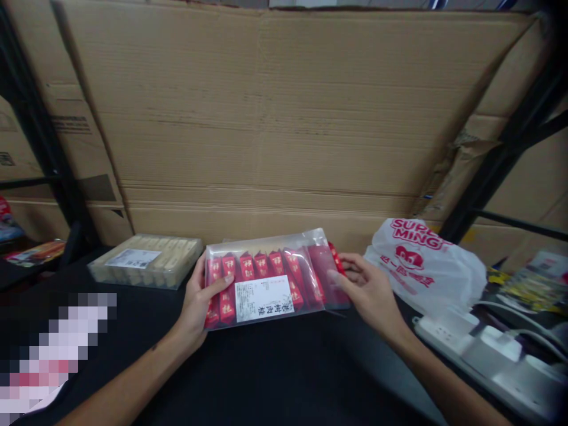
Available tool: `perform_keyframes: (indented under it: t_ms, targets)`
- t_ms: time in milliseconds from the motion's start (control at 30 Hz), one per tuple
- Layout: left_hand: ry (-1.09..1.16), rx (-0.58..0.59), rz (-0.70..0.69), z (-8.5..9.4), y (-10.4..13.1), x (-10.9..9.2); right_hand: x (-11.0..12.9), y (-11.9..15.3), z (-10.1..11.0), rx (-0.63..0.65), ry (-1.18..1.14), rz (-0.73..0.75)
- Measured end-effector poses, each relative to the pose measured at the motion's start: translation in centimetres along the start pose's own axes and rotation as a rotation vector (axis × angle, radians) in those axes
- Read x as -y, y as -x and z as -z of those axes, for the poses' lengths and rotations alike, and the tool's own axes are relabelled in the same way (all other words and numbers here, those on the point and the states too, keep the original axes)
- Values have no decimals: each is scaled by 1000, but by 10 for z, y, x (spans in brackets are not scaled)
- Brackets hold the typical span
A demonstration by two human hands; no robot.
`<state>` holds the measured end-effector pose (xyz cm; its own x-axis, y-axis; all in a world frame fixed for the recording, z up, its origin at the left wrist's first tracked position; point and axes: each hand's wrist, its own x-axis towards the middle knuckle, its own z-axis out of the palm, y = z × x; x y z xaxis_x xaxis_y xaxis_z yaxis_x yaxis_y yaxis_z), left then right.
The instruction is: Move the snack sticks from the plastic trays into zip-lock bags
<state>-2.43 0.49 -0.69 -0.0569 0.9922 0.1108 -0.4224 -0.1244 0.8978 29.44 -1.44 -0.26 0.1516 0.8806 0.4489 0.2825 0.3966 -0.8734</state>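
Head view: we had the clear pack (313, 238) of red sachets (261, 267) mid-frame, above the counter (275, 378). Our left hand (195, 300) gripped its left end, our right hand (364, 289) pinched its right. Sachets in, label (265, 298) on; sealed or not, we couldn't tell.

Left hand (197, 296): most fingers hidden behind the left end of the clear package (306, 251). Right hand (366, 287): fingertips tucked behind its right end, can't see what they touch. Both forearms cut off at the near edge. Small print on the package's white label (265, 297) unreadable; same for the label (134, 258) on the box of pale packets (189, 251). Near left item (57, 355) pixelated, unidentifiable, cut by the left edge. Far left red-blue pack (7, 223) cut off too. Power strip (437, 331) runs out of frame right. Yellow packets (532, 284) there: blurred.
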Motion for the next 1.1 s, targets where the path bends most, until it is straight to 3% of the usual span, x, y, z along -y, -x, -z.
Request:
perform_keyframes:
  t_ms: [100,200,433,667,767,867,1000,1100]
  targets:
    - [7,-8,4,-2,2,1,0,10,-11,203,27,22]
    - [5,-14,-28,-3,3,1,-7,14,-17,316,-68,31]
    - [2,-11,-67,-2,5,3,-18,18,-19,438,-440,-98]
    - [-7,20,-126,-6,13,8,0,18,-18,514,-283,-65]
    - [22,64,-139,-9,18,9,13,13,-10,370,-189,15]
    - [-63,151,-187,-9,20,11,31,10,13,152,55,214]
    - [-450,340,-306,-13,26,15,58,12,42,-109,375,521]
    - [-813,472,-240,-23,37,22,67,13,41,-290,439,661]
